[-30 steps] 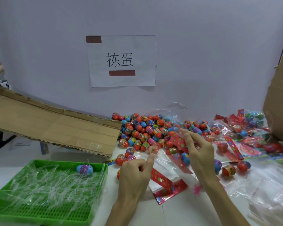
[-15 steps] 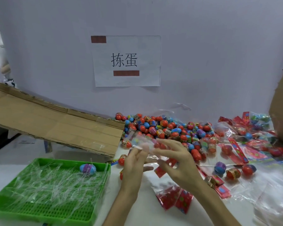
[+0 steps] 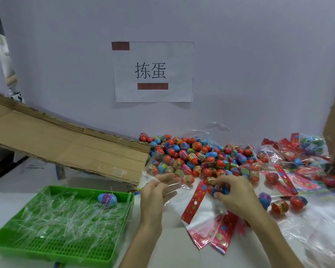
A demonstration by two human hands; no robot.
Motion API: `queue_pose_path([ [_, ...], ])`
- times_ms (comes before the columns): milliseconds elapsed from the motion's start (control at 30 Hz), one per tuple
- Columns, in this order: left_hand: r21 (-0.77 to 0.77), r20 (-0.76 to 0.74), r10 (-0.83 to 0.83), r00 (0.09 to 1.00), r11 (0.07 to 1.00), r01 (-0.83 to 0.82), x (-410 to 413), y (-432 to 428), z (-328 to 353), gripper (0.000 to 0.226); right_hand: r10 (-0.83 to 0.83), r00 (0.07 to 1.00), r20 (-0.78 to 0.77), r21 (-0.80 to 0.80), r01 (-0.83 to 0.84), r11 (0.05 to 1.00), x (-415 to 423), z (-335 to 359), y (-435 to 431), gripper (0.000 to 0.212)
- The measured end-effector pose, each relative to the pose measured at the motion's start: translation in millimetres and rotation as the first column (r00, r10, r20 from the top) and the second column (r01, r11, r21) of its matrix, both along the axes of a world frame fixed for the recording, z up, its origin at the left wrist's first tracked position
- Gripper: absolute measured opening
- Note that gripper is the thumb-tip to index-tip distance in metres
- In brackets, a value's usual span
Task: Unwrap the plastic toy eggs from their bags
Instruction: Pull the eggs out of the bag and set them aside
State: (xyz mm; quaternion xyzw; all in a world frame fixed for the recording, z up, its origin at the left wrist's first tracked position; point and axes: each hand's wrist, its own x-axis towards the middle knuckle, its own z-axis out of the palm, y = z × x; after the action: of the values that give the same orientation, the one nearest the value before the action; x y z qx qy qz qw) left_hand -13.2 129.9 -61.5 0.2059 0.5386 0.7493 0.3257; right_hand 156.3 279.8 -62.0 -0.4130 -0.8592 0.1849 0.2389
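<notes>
**Egg and wrap held apart**

Lower left, a green tray [image 3: 85,189] holds clear scraps [image 3: 66,219]. At centre, the left hand [image 3: 157,196] pinches a clear wrap [image 3: 150,172]; just right, the right hand [image 3: 236,194] curls round an egg [image 3: 216,190]. Best drop the wrap in the tray, keeping the egg gripped.

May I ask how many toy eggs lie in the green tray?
1: a blue-and-purple egg near the far rim of the green tray, atop clear plastic strips; more may be hidden beneath.
</notes>
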Motion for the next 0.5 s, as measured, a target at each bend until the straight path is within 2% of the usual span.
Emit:
queue_pose_path([
  [100, 0.021, -0.002, -0.003, 1.000, 1.000, 0.003, -1, 0, -1, 0.031, -0.030, 0.996, 0.088, 0.031, 0.028, 0.999, -3, 0, -1, 0.026],
  [167, 0.031, -0.002, -0.013, 1.000, 0.999, 0.013, -1, 1, -2, 0.027, -0.032, 0.996, 0.084, 0.033, 0.030, 0.999, -7, -1, -1, 0.024],
  [333, 0.042, -0.045, -0.037, 0.998, 0.998, 0.039, 1, 0, 0, 0.027, -0.026, 0.959, -0.281, -0.042, 0.015, 0.999, -11, 1, -2, 0.023],
  [500, 0.040, -0.109, -0.069, 0.992, 0.997, 0.073, 3, 1, 1, 0.032, -0.029, 0.891, -0.454, -0.013, 0.026, 1.000, -11, 5, -5, 0.021],
])
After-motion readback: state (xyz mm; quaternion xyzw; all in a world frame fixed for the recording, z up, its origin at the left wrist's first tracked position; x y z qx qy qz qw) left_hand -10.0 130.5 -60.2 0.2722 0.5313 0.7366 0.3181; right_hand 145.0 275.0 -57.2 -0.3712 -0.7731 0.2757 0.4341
